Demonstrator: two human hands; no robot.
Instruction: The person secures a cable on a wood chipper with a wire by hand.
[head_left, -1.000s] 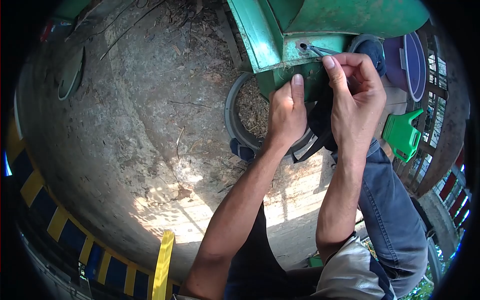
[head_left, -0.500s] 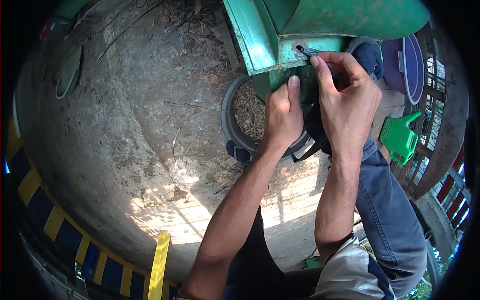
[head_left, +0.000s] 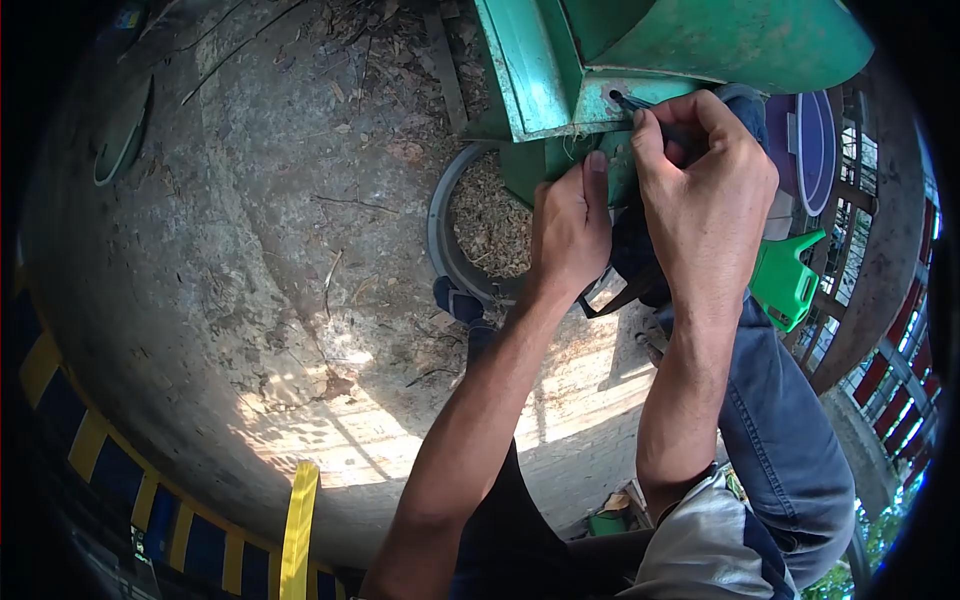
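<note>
My right hand (head_left: 708, 190) pinches a thin, dark, metal-looking piece (head_left: 629, 101) between thumb and forefinger. Its tip is at a round hole in the flange of a green metal machine (head_left: 660, 40). The piece's exact kind cannot be made out. Just below the flange, my left hand (head_left: 573, 225) is closed at the machine's lower green chute (head_left: 530, 165), thumb pointing up; its curled fingers are mostly hidden. Under the chute, a round grey tub (head_left: 441, 225) holds dry chopped plant matter.
A purple tub (head_left: 815, 150) and a bright green plastic container (head_left: 785, 280) stand at the right, by a slatted fence. A sandalled foot (head_left: 460, 300) rests beside the grey tub. A yellow bar (head_left: 299, 530) rises at lower left. Twigs and dry leaves litter the concrete floor (head_left: 270, 220).
The view has shifted slightly, so the machine appears further right and the tub further left. Both hands keep their holds; the thin piece stays at the hole.
</note>
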